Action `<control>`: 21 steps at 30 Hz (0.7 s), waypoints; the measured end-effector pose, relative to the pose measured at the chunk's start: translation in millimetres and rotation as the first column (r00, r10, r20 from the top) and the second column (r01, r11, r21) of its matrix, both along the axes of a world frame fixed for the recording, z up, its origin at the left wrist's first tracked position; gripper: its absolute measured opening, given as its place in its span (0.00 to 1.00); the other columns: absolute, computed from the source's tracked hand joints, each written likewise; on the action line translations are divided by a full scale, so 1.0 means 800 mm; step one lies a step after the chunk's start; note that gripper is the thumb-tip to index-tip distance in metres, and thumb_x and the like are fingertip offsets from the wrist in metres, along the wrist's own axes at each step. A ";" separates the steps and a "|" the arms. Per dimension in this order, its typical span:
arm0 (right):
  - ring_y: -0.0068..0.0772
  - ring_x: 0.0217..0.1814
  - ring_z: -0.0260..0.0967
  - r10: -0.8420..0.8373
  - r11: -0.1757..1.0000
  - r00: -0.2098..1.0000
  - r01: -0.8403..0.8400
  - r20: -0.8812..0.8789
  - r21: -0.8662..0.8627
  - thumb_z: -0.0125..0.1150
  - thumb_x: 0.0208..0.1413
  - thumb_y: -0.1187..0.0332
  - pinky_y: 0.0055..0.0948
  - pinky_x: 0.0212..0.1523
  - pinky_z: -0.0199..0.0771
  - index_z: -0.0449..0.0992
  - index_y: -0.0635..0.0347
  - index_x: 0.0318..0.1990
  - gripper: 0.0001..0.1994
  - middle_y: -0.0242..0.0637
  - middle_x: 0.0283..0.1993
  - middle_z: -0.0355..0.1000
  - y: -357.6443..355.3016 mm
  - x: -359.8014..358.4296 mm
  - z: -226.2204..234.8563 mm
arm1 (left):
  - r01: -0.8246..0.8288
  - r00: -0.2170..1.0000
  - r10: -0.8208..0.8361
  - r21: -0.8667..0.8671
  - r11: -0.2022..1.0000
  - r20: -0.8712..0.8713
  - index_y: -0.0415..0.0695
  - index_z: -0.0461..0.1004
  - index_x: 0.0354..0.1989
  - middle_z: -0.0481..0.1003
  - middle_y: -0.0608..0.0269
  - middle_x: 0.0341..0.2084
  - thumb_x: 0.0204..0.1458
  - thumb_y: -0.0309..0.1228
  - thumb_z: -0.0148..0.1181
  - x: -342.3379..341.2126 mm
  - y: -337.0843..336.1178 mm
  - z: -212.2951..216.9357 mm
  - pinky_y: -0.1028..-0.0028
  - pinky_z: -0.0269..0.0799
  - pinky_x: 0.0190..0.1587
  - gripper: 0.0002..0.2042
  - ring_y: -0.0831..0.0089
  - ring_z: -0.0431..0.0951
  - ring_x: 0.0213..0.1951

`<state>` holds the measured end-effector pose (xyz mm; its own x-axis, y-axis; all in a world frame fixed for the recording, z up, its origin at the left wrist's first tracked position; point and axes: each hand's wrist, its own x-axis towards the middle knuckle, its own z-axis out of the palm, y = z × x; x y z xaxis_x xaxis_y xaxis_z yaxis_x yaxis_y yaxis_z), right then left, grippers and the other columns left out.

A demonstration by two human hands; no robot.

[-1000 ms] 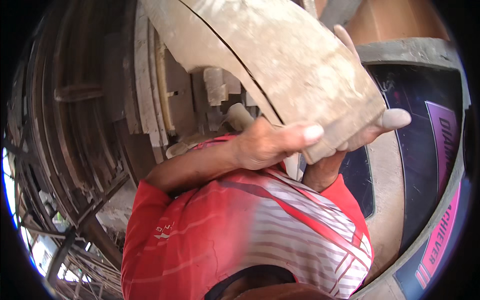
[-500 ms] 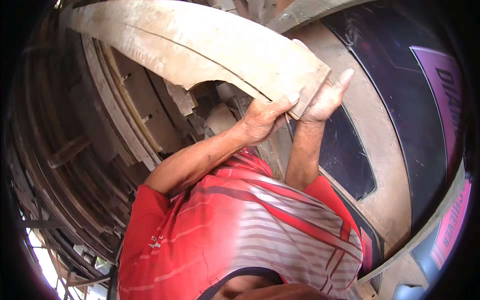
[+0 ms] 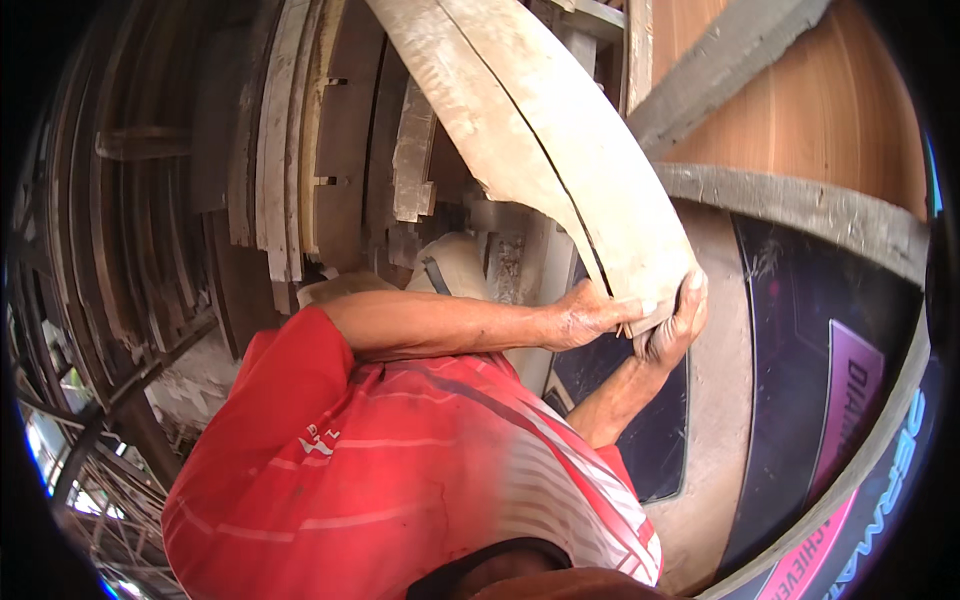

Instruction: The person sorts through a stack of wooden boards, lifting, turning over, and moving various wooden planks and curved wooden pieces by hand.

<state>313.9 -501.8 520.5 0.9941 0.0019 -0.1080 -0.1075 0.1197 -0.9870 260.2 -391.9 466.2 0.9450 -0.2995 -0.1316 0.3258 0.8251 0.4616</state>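
Dark strips (image 3: 130, 260): stand close together at the far left, seemingly stored on edge to save room
Pale planks (image 3: 278, 160): upright, side by side, just right of the strips; their packing likely helps them prop one another
Red shirt (image 3: 300, 450): fills the lower middle, near the held end, which suggests the load is kept close to the body for control
Left hand (image 3: 582, 315): grip closed on the board's near end, thumb over the upper face, other fingers hidden, probably pressing from beneath
Board (image 3: 595, 160): long, curved, split by a dark slit, held at its near end and reaching up past the top edge; any support beyond is out of view
Right hand (image 3: 675, 325): grip closed around the right corner of that same end, perhaps to steady it against twisting
Dark panel (image 3: 780, 290): right of the hands, below a grey beam (image 3: 800, 205) that seems to frame it
Brown panel (image 3: 840, 100): wood-grained, above that beam
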 end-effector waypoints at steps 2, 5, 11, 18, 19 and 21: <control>0.35 0.47 0.73 -0.052 0.996 0.999 0.052 -0.005 -0.072 0.51 0.68 0.62 0.32 0.48 0.75 0.70 0.74 0.51 0.18 0.46 0.47 0.72 0.000 0.001 -0.001 | -0.066 0.993 0.059 0.068 0.995 0.103 0.38 0.53 0.69 0.63 0.60 0.60 0.57 0.36 0.61 0.004 -0.008 -0.013 0.68 0.63 0.61 0.35 0.70 0.63 0.61; 0.34 0.48 0.74 -0.092 0.987 0.996 0.092 0.004 -0.135 0.52 0.67 0.60 0.32 0.48 0.75 0.68 0.71 0.53 0.19 0.45 0.49 0.72 0.001 0.003 -0.007 | 0.032 0.978 -0.089 0.286 0.958 0.189 0.37 0.60 0.66 0.68 0.53 0.59 0.54 0.42 0.63 0.004 0.009 -0.036 0.68 0.62 0.62 0.34 0.64 0.66 0.60; 0.38 0.48 0.73 -0.141 0.987 0.990 0.140 -0.004 -0.079 0.53 0.67 0.62 0.35 0.48 0.76 0.68 0.70 0.52 0.17 0.47 0.49 0.72 0.014 0.002 0.002 | 0.477 0.872 -0.469 0.456 0.751 -0.140 0.37 0.75 0.49 0.77 0.50 0.45 0.54 0.49 0.64 -0.039 0.129 -0.125 0.69 0.73 0.52 0.26 0.64 0.79 0.46; 0.41 0.52 0.73 -0.158 0.977 0.987 0.152 -0.031 -0.149 0.54 0.66 0.59 0.39 0.51 0.76 0.67 0.73 0.53 0.21 0.50 0.52 0.70 0.014 -0.002 0.004 | -0.314 0.760 0.284 0.052 0.948 -0.584 0.39 0.64 0.59 0.68 0.49 0.53 0.58 0.54 0.57 -0.038 0.263 -0.203 0.55 0.67 0.60 0.32 0.55 0.69 0.58; 0.41 0.52 0.73 -0.167 0.974 0.985 0.160 -0.031 -0.160 0.54 0.66 0.59 0.39 0.51 0.76 0.67 0.73 0.53 0.21 0.50 0.52 0.70 0.016 0.000 0.004 | -0.345 0.758 0.328 0.080 0.935 -0.563 0.38 0.61 0.61 0.67 0.48 0.55 0.57 0.55 0.57 -0.025 0.278 -0.191 0.55 0.65 0.62 0.34 0.54 0.67 0.60; 0.41 0.52 0.72 -0.157 0.975 0.984 0.140 -0.085 -0.173 0.54 0.66 0.57 0.38 0.52 0.75 0.67 0.73 0.55 0.24 0.50 0.53 0.70 0.019 0.000 0.004 | -0.406 0.728 0.392 0.107 0.908 -0.562 0.37 0.55 0.67 0.62 0.48 0.63 0.57 0.56 0.57 -0.001 0.292 -0.182 0.53 0.58 0.66 0.39 0.55 0.62 0.64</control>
<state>313.7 -486.7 524.0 0.9665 -0.1711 -0.1911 -0.1977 -0.0223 -0.9800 259.7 -158.5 320.9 0.7371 0.0790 -0.6711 0.1571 0.9459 0.2839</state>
